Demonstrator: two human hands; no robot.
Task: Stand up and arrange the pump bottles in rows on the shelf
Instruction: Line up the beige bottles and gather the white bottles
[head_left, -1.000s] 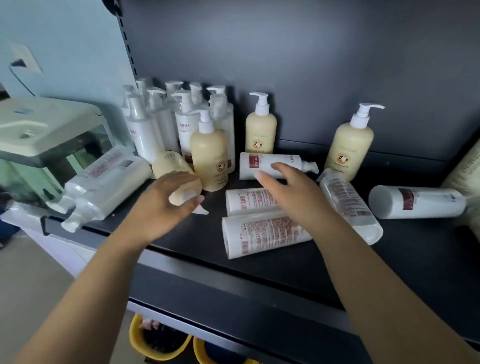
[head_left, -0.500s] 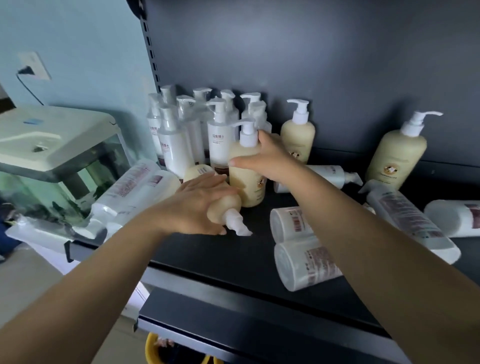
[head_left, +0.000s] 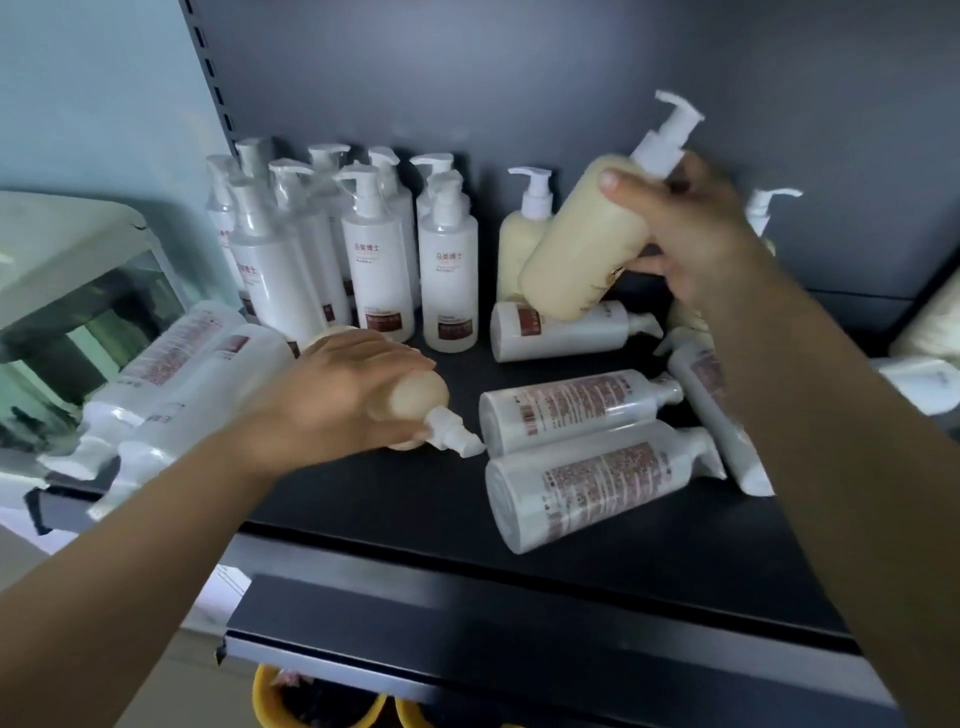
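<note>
My right hand (head_left: 696, 234) grips a cream pump bottle (head_left: 582, 244) by its shoulder and holds it tilted in the air above the black shelf (head_left: 395, 499). My left hand (head_left: 337, 395) lies over a second cream bottle (head_left: 415, 400) that rests on its side, pump pointing right. Several white pump bottles (head_left: 363, 260) stand in a group at the back left. Another cream bottle (head_left: 519, 234) stands behind the lifted one. Several white bottles (head_left: 587, 478) lie on their sides in the middle of the shelf.
Two more white bottles (head_left: 171, 364) lie at the shelf's left edge, overhanging beside a glass tank with a pale lid (head_left: 67, 249). A white bottle (head_left: 924, 384) lies at the far right. A lower shelf lip (head_left: 467, 618) juts out below.
My right hand has lifted the cream bottle off the shelf and carried it up and to the right. My left hand stays on the lying cream bottle.
</note>
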